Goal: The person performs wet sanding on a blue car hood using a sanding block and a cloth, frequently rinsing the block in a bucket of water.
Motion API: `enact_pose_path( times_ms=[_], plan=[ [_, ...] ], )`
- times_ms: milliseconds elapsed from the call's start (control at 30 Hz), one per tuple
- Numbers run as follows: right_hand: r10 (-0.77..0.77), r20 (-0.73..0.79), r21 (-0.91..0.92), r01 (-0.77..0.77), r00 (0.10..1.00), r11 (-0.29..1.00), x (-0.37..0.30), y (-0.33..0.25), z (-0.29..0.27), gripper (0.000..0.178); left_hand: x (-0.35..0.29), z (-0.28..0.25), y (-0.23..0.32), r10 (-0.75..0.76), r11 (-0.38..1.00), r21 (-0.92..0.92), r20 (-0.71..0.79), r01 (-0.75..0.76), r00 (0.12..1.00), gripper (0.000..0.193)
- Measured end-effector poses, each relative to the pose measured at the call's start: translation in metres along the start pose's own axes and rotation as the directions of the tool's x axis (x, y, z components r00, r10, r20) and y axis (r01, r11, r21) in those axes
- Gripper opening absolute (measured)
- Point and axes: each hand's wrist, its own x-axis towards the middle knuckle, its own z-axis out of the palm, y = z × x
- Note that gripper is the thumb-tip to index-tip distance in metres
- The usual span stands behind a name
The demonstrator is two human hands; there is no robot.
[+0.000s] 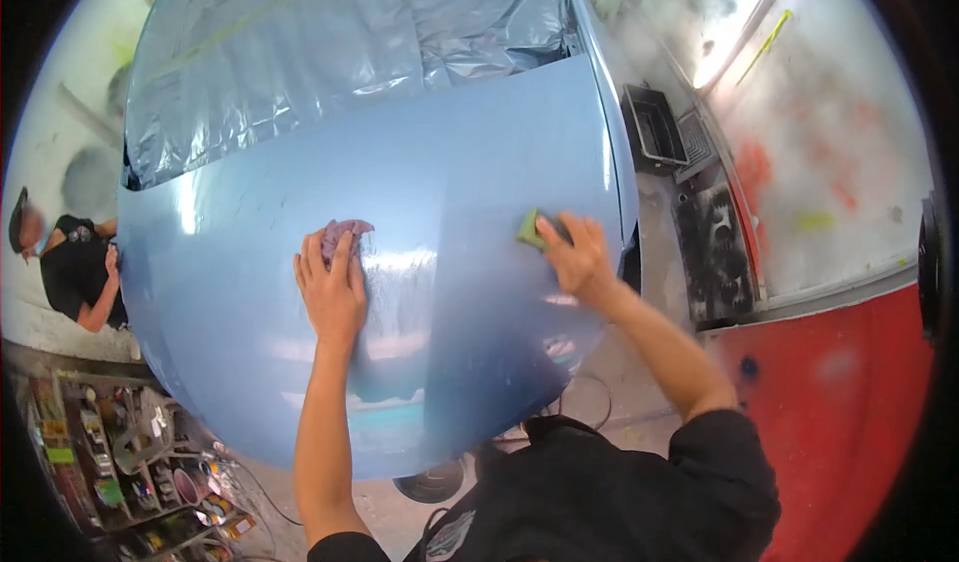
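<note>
Spray-marked room: pale walls [819, 137] are flecked with red and yellow-green, and part of the floor [829, 412] is coloured red.
Blue car bonnet [499, 147]: the middle is filled by this broad, glossy panel, bordered at its far edge by silver sheeting [300, 52]; the body of the person is placed at the near edge.
Mauve cloth [347, 239]: it is bunched on the bonnet, left of centre, and is gripped beneath the fingers of the left hand [333, 297], which are slightly parted over it.
Green pad [530, 230]: it is held over the right part of the bonnet, pinched in the grip of the right hand [582, 257] between thumb and fingers; whether its whole face is pressed down cannot be told.
Streaks: fine marks are seen just beside the cloth, so even, overlapping wipes seem called for there, with a clean fold turned outward.
Pad pressure: the pad is probably best laid flat and moved lightly, since a tipped edge could leave scratches.
Bystander [78, 272]: a person in black is seen beyond the left edge, a hand near the bonnet.
</note>
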Motion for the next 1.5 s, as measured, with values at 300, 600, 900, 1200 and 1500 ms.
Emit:
enact_pose_path(
  times_ms=[300,600,900,1200,1500],
  plan=[
    [0.307,-0.229,-0.385,-0.376,0.924,0.843,0.132,0.177,0.047,0.055,0.007,0.010,0.005,0.038,0.998,-0.056,0.022,-0.037,0.999,0.036],
    [0.135,-0.127,-0.314,-0.169,0.983,0.934,0.069,0.121,0.012,0.054,0.015,0.005,0.007,0.039,0.999,0.000,-0.014,-0.039,0.999,0.038],
    [0.195,-0.118,-0.122,-0.209,0.974,0.970,0.064,0.042,0.037,0.059,0.004,0.001,-0.001,0.043,0.999,-0.012,-0.018,-0.043,0.999,0.037],
    [0.083,-0.068,-0.180,-0.094,0.994,0.979,0.181,0.095,0.064,0.058,0.018,0.009,0.017,0.045,0.997,-0.065,-0.048,-0.048,0.998,0.037],
    [-0.037,-0.024,0.128,0.040,0.999,0.991,0.022,-0.096,0.028,0.059,-0.001,0.000,-0.003,-0.001,0.999,-0.037,-0.054,-0.001,0.999,0.037]
  ],
)
